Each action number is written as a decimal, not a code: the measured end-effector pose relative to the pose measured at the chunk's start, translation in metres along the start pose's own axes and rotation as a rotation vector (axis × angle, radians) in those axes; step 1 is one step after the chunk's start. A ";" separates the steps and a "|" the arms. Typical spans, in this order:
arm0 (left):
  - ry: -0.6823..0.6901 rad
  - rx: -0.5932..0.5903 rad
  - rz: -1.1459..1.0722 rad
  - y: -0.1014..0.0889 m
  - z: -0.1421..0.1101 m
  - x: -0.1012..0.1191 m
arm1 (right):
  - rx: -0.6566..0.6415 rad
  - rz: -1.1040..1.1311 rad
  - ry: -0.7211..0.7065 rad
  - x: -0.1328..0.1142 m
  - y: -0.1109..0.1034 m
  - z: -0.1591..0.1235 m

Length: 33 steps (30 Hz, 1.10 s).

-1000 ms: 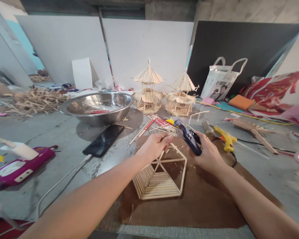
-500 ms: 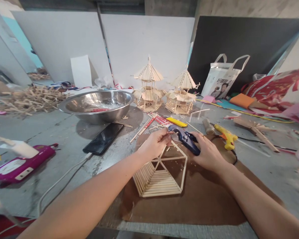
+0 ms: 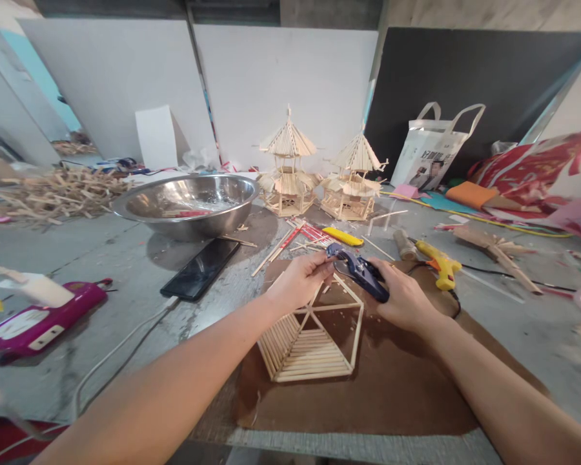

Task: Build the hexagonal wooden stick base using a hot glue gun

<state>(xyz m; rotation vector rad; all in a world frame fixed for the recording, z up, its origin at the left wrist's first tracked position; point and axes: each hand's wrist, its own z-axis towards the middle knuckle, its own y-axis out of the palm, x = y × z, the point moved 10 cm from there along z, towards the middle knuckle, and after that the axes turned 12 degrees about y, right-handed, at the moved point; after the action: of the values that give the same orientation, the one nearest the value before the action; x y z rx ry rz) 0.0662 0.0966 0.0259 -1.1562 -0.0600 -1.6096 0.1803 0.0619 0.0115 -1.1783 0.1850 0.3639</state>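
My right hand (image 3: 405, 294) is wrapped round the handles of a dark blue hand cutter (image 3: 363, 274), whose jaws point left. At those jaws my left hand (image 3: 301, 282) pinches a thin wooden stick, mostly hidden by the fingers. Just below both hands lies a six-sided frame (image 3: 314, 372) of pale round sticks, with spokes meeting in the middle. Rows of sticks fill its lower and left sections; bare brown board shows through sections on the right. My left hand and wrist cover part of the frame's upper left.
Beneath the frame is a brown board (image 3: 392, 394). Behind stand two stick pavilions (image 3: 289, 187), with a steel basin (image 3: 198, 223) to their left. A yellow utility knife (image 3: 343, 236), loose sticks, a yellow glue gun (image 3: 440, 265), a phone (image 3: 201, 270) and a purple power strip (image 3: 43, 316) lie around.
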 end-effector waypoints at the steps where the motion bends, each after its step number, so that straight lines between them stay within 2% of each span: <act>1: 0.000 0.002 0.005 0.000 0.000 0.000 | -0.002 -0.003 0.002 0.000 0.000 0.000; 11: -0.039 -0.010 0.066 0.002 -0.004 -0.007 | -0.040 -0.048 0.081 0.004 0.003 0.001; 22: -0.024 0.019 0.019 0.001 -0.001 0.004 | -0.009 -0.066 0.173 0.006 0.004 0.000; 33: -0.093 0.002 0.083 -0.001 -0.002 0.002 | -0.080 -0.065 0.227 0.007 0.006 0.001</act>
<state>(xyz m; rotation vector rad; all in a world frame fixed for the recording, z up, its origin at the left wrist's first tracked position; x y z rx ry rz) 0.0643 0.0944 0.0266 -1.2160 -0.0729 -1.4825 0.1844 0.0657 0.0045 -1.3011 0.3314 0.1808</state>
